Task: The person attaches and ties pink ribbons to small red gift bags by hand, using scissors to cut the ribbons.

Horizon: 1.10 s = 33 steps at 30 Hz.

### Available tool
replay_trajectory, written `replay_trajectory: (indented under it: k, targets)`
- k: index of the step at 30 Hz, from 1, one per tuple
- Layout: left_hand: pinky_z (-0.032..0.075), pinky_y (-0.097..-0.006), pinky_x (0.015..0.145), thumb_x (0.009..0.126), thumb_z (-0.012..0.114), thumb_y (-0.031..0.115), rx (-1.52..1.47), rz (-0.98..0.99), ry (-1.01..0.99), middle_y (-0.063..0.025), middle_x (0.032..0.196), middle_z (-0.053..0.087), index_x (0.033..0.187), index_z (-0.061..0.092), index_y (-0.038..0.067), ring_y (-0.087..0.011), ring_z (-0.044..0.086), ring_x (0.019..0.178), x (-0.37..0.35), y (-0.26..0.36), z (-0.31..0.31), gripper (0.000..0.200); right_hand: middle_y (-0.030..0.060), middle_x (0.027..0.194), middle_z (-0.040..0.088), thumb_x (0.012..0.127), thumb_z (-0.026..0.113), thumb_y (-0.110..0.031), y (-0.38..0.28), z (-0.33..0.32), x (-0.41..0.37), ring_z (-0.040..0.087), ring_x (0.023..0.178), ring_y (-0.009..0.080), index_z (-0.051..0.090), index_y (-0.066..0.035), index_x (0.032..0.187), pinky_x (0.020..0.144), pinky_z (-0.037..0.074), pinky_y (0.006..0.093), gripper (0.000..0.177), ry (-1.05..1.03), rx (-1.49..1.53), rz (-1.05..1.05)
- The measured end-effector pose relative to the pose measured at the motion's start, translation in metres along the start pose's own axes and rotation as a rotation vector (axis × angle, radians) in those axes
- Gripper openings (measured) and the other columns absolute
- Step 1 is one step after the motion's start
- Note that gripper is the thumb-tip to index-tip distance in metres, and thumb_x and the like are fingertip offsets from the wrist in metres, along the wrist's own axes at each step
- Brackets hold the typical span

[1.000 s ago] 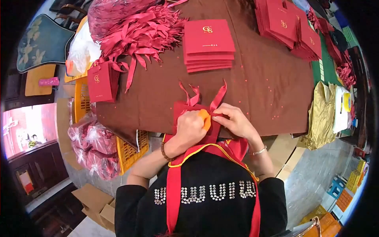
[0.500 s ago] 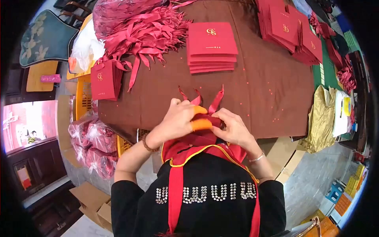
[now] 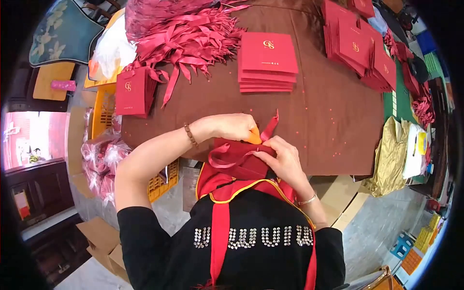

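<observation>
A dark red paper bag [image 3: 246, 164] rests against my red apron [image 3: 220, 186] at the table's front edge. My left hand [image 3: 237, 128], with orange finger covers, is closed at the bag's upper edge; what its fingertips pinch is hidden. My right hand [image 3: 285, 162] grips the bag's right upper side, thumb and fingers pinched. A pink-red ribbon [image 3: 220, 157] curls across the bag's front towards my right thumb. Another ribbon end [image 3: 270, 125] sticks up behind the hands, onto the table.
A brown-covered table [image 3: 208, 104] bears a stack of red bags [image 3: 268, 58], a ribbon heap [image 3: 193, 38], a few standing bags [image 3: 135, 92] at left and more bags [image 3: 357, 48] at right. A yellow crate [image 3: 164, 181] stands below, by plastic-wrapped bundles [image 3: 104, 164].
My left hand has moved up and right, its elbow swinging outward. The bag's front and a curled ribbon now show more; my right hand remains at the bag.
</observation>
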State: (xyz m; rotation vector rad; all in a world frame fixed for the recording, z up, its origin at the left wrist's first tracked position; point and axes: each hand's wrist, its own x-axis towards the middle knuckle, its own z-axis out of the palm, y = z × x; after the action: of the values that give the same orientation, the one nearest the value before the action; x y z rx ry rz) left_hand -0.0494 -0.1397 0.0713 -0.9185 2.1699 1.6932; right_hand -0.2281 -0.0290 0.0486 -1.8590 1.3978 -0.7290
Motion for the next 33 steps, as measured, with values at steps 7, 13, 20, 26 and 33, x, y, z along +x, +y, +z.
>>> replay_trajectory:
  k: [7,13,20,26,33]
  targets:
    - [0.039,-0.0305,0.052,0.074,0.058,0.017,-0.142,0.07,0.072,-0.0053,0.057,0.055,0.082,0.068,0.001,-0.0115,0.049,0.056,0.01,-0.017,0.011,0.02,0.011,0.074,0.056,0.076,0.072,-0.013,0.006,0.004,0.001,0.055,0.062,0.0232,0.062,0.001,0.085,0.057,0.044,0.0317,0.019,0.031,0.057,-0.091]
    - [0.043,-0.0297,0.054,0.074,0.06,0.016,-0.235,0.053,0.307,-0.0071,0.064,0.061,0.081,0.067,0.001,-0.012,0.054,0.059,0.008,-0.021,0.017,0.018,0.0115,0.076,0.057,0.077,0.07,-0.009,0.016,0.0,0.005,0.056,0.066,0.0213,0.06,0.001,0.086,0.059,0.044,0.03,0.016,-0.082,0.226,-0.079]
    - [0.042,-0.0227,0.062,0.085,0.057,0.012,-0.498,0.07,0.238,0.0001,0.077,0.06,0.085,0.064,0.001,-0.007,0.051,0.069,-0.001,-0.028,-0.002,0.013,0.0106,0.076,0.057,0.079,0.066,-0.008,0.006,-0.001,0.006,0.056,0.066,0.0219,0.061,0.001,0.088,0.06,0.045,0.0303,0.014,-0.154,0.311,0.017]
    - [0.042,-0.023,0.063,0.087,0.056,0.01,-0.415,0.134,0.329,0.0008,0.078,0.06,0.089,0.063,0.0,-0.0062,0.051,0.071,0.009,-0.026,0.003,0.013,0.0134,0.083,0.062,0.078,0.069,-0.008,0.01,0.004,0.008,0.062,0.075,0.0264,0.059,-0.001,0.096,0.065,0.048,0.0326,0.022,-0.215,0.294,-0.092]
    - [0.027,-0.0217,0.046,0.089,0.056,0.017,-1.023,0.294,0.871,0.0034,0.061,0.044,0.081,0.055,0.007,-0.0056,0.036,0.049,0.022,-0.018,-0.007,0.013,0.0217,0.084,0.06,0.081,0.065,-0.012,0.008,-0.001,0.013,0.06,0.077,0.0387,0.049,-0.001,0.104,0.065,0.047,0.0392,0.03,-0.353,0.269,-0.065]
